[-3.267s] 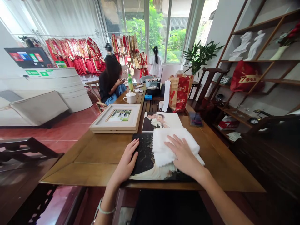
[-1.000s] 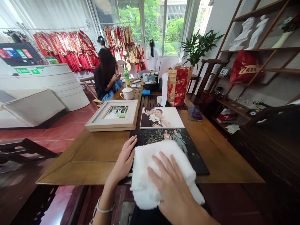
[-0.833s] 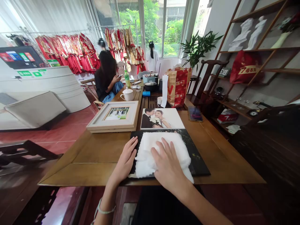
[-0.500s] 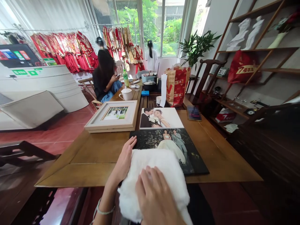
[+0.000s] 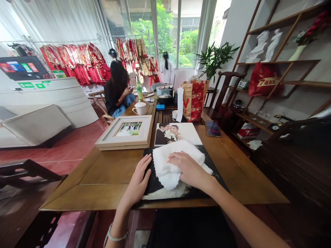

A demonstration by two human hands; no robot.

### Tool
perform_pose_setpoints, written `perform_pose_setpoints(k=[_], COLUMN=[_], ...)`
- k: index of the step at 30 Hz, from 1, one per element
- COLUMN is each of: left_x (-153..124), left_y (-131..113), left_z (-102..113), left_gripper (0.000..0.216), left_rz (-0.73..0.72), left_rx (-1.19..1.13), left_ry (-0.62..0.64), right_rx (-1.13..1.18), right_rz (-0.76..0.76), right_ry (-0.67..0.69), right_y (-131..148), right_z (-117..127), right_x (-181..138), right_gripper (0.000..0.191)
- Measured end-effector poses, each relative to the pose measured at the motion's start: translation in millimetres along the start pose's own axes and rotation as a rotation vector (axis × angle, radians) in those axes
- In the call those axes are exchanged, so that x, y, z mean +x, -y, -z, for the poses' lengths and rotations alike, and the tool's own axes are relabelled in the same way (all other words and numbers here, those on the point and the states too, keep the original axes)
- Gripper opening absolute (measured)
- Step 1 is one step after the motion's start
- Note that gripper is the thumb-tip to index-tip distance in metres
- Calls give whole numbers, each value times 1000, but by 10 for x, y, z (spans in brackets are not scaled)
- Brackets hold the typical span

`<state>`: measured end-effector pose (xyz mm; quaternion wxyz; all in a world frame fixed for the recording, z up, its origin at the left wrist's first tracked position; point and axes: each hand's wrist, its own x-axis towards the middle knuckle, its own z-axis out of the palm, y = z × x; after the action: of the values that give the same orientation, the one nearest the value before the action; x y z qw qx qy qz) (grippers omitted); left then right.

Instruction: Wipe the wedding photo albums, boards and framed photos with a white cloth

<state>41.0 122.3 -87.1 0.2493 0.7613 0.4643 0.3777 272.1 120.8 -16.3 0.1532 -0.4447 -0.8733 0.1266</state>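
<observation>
A white towel (image 5: 164, 172) lies bunched over a dark wedding photo panel (image 5: 153, 181) at the table's near edge. My right hand (image 5: 190, 168) rests on the towel with its fingers bent over the fabric, pressing it against the panel. Along the panel's left edge, my left hand (image 5: 139, 179) lies flat with the fingers stretched out. Most of the couple in the picture is hidden under the towel and my right hand; part of the pale gown shows near the bottom edge.
Behind the dark panel lies a lighter wedding photo (image 5: 190, 134). A pale wooden picture frame (image 5: 124, 145) is to its left, a phone-like dark item (image 5: 213, 129) to its right. Farther back stand a lidded white cup (image 5: 140, 108) and a paper bag (image 5: 194, 101). A person (image 5: 116, 86) sits at left.
My right hand has carried the towel forward, from the near edge up onto the dark panel, covering the pictured couple. My left hand stays by the panel's left edge.
</observation>
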Motion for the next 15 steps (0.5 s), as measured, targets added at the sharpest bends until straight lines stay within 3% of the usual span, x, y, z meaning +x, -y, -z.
perform_pose_setpoints(k=[8, 15], left_x=[-14, -9], left_y=[64, 2], left_z=[3, 7], left_gripper=[43, 45], left_rz=[-11, 19], left_rx=[4, 44], left_ry=[-16, 9], right_rx=[-40, -50], right_rz=[118, 45], right_ry=[-8, -19], right_y=[-48, -98], right_z=[-123, -47], right_x=[387, 73], right_gripper=[55, 64])
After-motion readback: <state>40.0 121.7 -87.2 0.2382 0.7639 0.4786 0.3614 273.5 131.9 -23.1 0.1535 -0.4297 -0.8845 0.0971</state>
